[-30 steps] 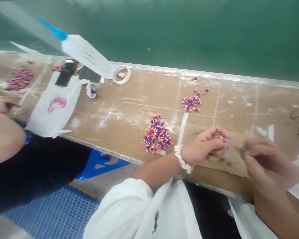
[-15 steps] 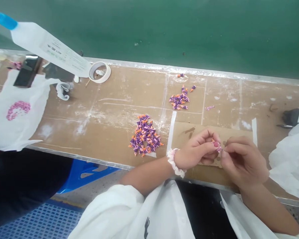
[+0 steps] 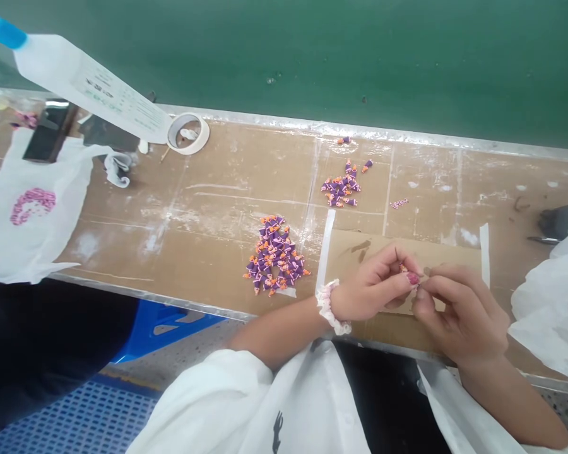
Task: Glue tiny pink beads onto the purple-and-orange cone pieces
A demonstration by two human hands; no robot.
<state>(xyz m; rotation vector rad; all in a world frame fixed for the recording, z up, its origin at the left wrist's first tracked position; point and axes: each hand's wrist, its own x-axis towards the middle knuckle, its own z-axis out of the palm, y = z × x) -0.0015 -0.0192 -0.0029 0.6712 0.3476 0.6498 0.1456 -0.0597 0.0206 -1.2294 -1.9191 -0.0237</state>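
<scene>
My left hand (image 3: 373, 287) and my right hand (image 3: 459, 312) meet fingertip to fingertip over a taped-down piece of cardboard (image 3: 360, 243) at the bench's near edge. Both are pinched together on a tiny piece (image 3: 415, 282), too small to name. A white scrunchie (image 3: 329, 309) circles my left wrist. Left of my hands lies a heap of small purple and orange pieces (image 3: 275, 255). A smaller heap of the same pieces (image 3: 341, 188) lies farther back.
The brown bench (image 3: 208, 208) backs onto a green wall. A white glue bottle with a blue tip (image 3: 82, 79), a tape roll (image 3: 188, 133) and a dark block (image 3: 42, 132) sit at far left. White plastic bags lie at left (image 3: 23, 208) and right (image 3: 549, 302). Another person's dark sleeve (image 3: 42, 353) shows lower left.
The view has swung right and steadied. My right hand moved in from apart until its fingertips met those of my left hand. The other person's forearm has left the picture.
</scene>
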